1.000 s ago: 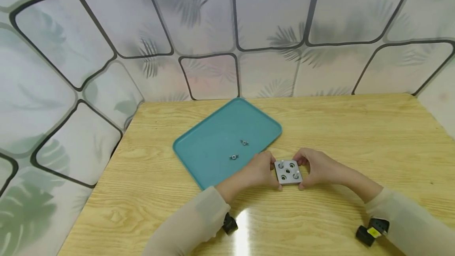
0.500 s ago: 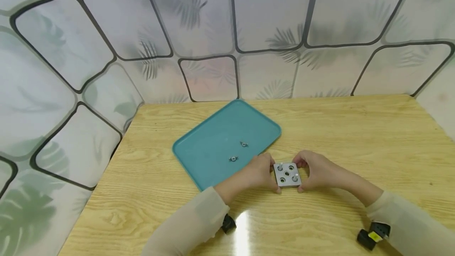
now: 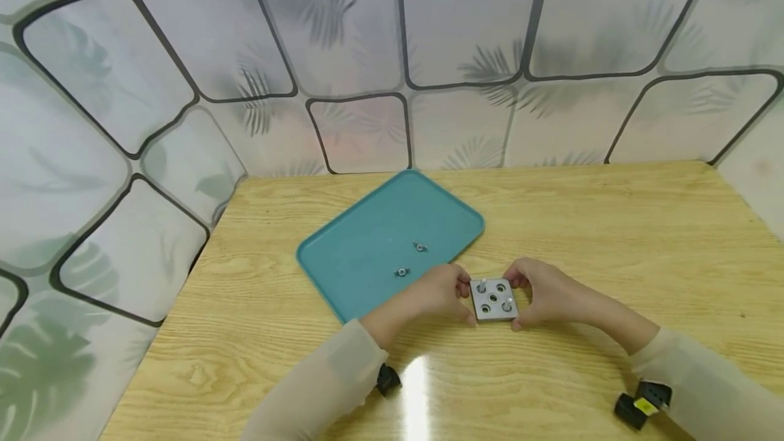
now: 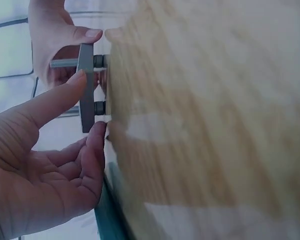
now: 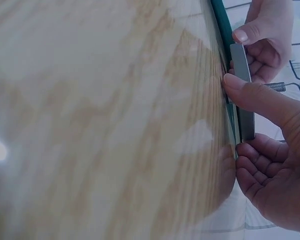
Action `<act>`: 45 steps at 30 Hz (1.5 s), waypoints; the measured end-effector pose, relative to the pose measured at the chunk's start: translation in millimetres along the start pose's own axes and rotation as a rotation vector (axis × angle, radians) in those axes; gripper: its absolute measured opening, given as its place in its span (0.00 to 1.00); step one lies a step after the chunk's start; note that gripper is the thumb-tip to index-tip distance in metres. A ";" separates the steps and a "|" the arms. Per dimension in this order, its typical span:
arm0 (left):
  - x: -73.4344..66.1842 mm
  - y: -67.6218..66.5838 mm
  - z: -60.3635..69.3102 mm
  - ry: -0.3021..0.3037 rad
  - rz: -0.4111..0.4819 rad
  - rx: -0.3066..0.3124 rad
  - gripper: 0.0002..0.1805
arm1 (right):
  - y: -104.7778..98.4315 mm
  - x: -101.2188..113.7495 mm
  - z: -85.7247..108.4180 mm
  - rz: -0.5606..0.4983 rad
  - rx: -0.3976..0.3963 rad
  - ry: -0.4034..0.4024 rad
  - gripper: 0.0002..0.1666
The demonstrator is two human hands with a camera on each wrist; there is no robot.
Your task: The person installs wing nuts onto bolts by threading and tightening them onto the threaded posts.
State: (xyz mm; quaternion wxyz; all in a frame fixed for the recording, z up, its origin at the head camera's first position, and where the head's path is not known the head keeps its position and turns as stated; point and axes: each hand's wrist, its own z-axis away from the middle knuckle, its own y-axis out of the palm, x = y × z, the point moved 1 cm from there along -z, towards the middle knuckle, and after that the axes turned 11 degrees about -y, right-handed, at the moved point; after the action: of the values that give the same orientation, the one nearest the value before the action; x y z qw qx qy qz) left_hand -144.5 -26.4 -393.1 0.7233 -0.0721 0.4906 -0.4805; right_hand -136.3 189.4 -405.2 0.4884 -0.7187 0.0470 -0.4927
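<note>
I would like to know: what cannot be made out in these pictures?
Underside of the metal plate: head view, hidden by its own top face.
Fine details of the two wing nuts: head view, too small.
Part of the teal tray: head view, covered by the left forearm.
Rest of the right sleeve: head view, frame edge cuts it.

- Two hands, left hand (image 3: pixel 442 291) and right hand (image 3: pixel 548 295), as I count them from here
- One square metal plate (image 3: pixel 495 313)
- Two studs (image 3: pixel 482 285) (image 3: pixel 507 305) standing up from it
- Three open holes (image 3: pixel 501 287) in its face
- Two dark stubs (image 4: pixel 99 61) that I can make out underneath
- Two wing nuts (image 3: pixel 401 272) (image 3: pixel 420 247)
- One tray (image 3: pixel 367 237)
- One table (image 3: pixel 612 223)
- Two sleeves (image 3: pixel 324 383) (image 3: pixel 710 369)
</note>
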 end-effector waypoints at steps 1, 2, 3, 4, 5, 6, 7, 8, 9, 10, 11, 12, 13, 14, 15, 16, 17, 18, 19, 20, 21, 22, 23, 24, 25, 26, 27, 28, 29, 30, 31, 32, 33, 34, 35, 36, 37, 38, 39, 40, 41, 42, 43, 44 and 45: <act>0.6 -1.4 1.0 -0.003 0.011 0.008 0.30 | 0.1 0.3 -0.1 0.000 0.002 0.001 0.38; 1.9 -2.5 1.2 -0.005 0.024 0.016 0.29 | 0.1 0.6 -0.2 0.001 0.002 0.000 0.38; 3.1 -3.6 1.3 -0.007 0.032 0.020 0.27 | 0.2 0.9 -0.3 -0.001 0.002 0.005 0.38; 4.2 -4.9 1.9 -0.008 0.045 0.022 0.25 | 0.1 1.2 -0.4 -0.002 0.003 0.006 0.38; 5.2 -6.0 2.3 -0.007 0.052 0.024 0.23 | 0.0 1.6 -0.6 -0.004 0.002 0.007 0.38; 6.3 -7.1 2.6 -0.005 0.049 0.023 0.21 | -0.3 2.1 -0.6 -0.005 0.004 0.008 0.38; 7.1 -8.3 3.1 -0.004 0.047 0.023 0.20 | -0.6 2.6 -0.7 -0.008 0.005 0.006 0.38; 7.9 -9.4 3.6 -0.002 0.041 0.024 0.19 | -0.8 3.1 -0.8 -0.010 0.006 0.005 0.38; 8.9 -10.7 4.5 -0.001 0.034 0.027 0.18 | -0.9 3.3 -0.8 -0.008 0.009 0.011 0.38; 9.6 -12.1 5.7 -0.001 0.025 0.032 0.17 | -1.1 3.4 -0.8 -0.004 0.011 0.011 0.38; 10.5 -13.6 6.7 0.001 0.013 0.036 0.16 | -1.1 3.7 -0.7 0.001 0.012 0.015 0.38; 11.9 -15.3 7.2 0.006 0.003 0.038 0.15 | -1.0 3.6 -0.5 0.008 0.013 0.020 0.38; 12.9 -17.4 8.5 0.009 0.002 0.042 0.14 | -0.8 3.5 -0.5 0.011 0.012 0.021 0.39; 14.5 -19.5 9.4 0.015 0.000 0.042 0.13 | -0.5 3.1 -0.4 0.017 0.012 0.025 0.39; 16.3 -21.7 10.4 0.021 0.007 0.043 0.11 | -0.4 2.7 -0.3 0.020 0.012 0.024 0.39; 17.8 -24.1 11.6 0.029 0.021 0.044 0.09 | 0.0 2.7 -0.2 0.021 0.010 0.025 0.39; 19.6 -26.8 13.0 0.036 0.037 0.045 0.08 | 0.3 2.5 0.0 0.020 0.010 0.022 0.39; 21.8 -29.9 14.0 0.042 0.053 0.045 0.07 | 0.7 2.0 0.0 0.017 0.009 0.023 0.39; 23.7 -33.2 16.0 0.047 0.071 0.048 0.06 | 0.9 1.8 0.0 0.014 0.010 0.024 0.39; 26.4 -36.9 17.4 0.055 0.086 0.047 0.06 | 1.1 1.4 0.0 0.011 0.010 0.024 0.39; 28.8 -40.7 19.5 0.057 0.102 0.047 0.06 | 1.0 1.2 0.1 0.008 0.012 0.023 0.39; 31.5 -44.9 21.3 0.059 0.115 0.043 0.06 | 1.2 1.1 0.1 0.007 0.012 0.027 0.39; 34.5 -49.2 22.7 0.058 0.118 0.036 0.07 | 1.0 0.9 0.1 0.006 0.012 0.026 0.39; 37.3 -53.6 24.6 0.057 0.127 0.028 0.07 | 1.1 0.7 0.1 0.008 0.012 0.030 0.38; 39.8 -58.0 26.9 0.055 0.133 0.021 0.07 | 0.9 0.7 0.1 0.009 0.012 0.028 0.39; 42.5 -62.2 28.7 0.050 0.139 0.010 0.08 | 0.7 0.7 -0.1 0.011 0.011 0.025 0.39; 44.5 -66.3 30.8 0.042 0.145 0.000 0.08 | 0.6 0.8 -0.2 0.014 0.010 0.021 0.39; 47.1 -70.1 32.2 0.038 0.149 -0.007 0.08 | 0.4 0.9 -0.3 0.017 0.009 0.020 0.39; 49.3 -73.8 33.5 0.032 0.150 -0.017 0.08 | 0.3 0.9 -0.4 0.019 0.009 0.019 0.38; 51.2 -77.0 34.9 0.027 0.153 -0.024 0.08 | 0.2 1.1 -0.5 0.020 0.008 0.019 0.38; 53.5 -79.9 35.3 0.019 0.154 -0.030 0.08 | 0.1 1.3 -0.5 0.019 0.008 0.018 0.38; 55.4 -82.7 35.7 0.011 0.150 -0.041 0.09 | 0.1 1.4 -0.5 0.019 0.009 0.019 0.38; 57.1 -85.1 35.8 0.002 0.147 -0.050 0.09 | 0.0 1.5 -0.5 0.017 0.009 0.023 0.38; 58.8 -87.1 35.9 -0.010 0.143 -0.061 0.09 | 0.0 1.6 -0.4 0.013 0.010 0.027 0.38; 60.8 -88.8 35.5 -0.025 0.138 -0.075 0.09 | 0.0 1.7 -0.5 0.009 0.010 0.030 0.39; 62.5 -90.3 35.3 -0.038 0.132 -0.088 0.09 | 0.0 1.9 -0.5 0.005 0.011 0.033 0.39; 64.2 -91.6 35.0 -0.050 0.123 -0.103 0.10 | 0.2 2.0 -0.6 0.002 0.012 0.034 0.39; 65.8 -92.5 34.7 -0.058 0.112 -0.119 0.10 | 0.4 2.0 -0.7 -0.001 0.014 0.037 0.39; 67.5 -93.1 34.1 -0.068 0.106 -0.132 0.10 | 0.5 2.0 -0.7 -0.002 0.015 0.038 0.39; 69.6 -93.5 33.4 -0.072 0.095 -0.147 0.10 | 0.5 2.1 -0.6 -0.004 0.016 0.038 0.39; 71.7 -93.8 32.3 -0.075 0.087 -0.158 0.10 | 0.7 2.1 -0.6 -0.003 0.015 0.036 0.39; 73.0 -93.8 31.6 -0.080 0.078 -0.169 0.10 | 0.9 2.0 -0.5 -0.001 0.016 0.034 0.39; 74.7 -93.4 30.3 -0.084 0.068 -0.179 0.09 | 1.2 1.8 -0.3 0.001 0.014 0.032 0.39; 76.2 -92.7 28.9 -0.088 0.057 -0.185 0.09 | 1.4 1.5 -0.2 0.005 0.013 0.030 0.39; 77.5 -91.9 27.5 -0.088 0.043 -0.189 0.08 | 1.7 1.5 0.0 0.007 0.013 0.029 0.39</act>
State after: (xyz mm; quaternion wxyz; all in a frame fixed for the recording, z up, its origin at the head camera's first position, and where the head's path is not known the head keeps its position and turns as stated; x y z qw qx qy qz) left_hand -176.1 -144.4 -375.9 0.7443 -0.1505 0.5032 -0.4126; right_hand -134.8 187.7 -405.5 0.4941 -0.7081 0.0535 -0.5015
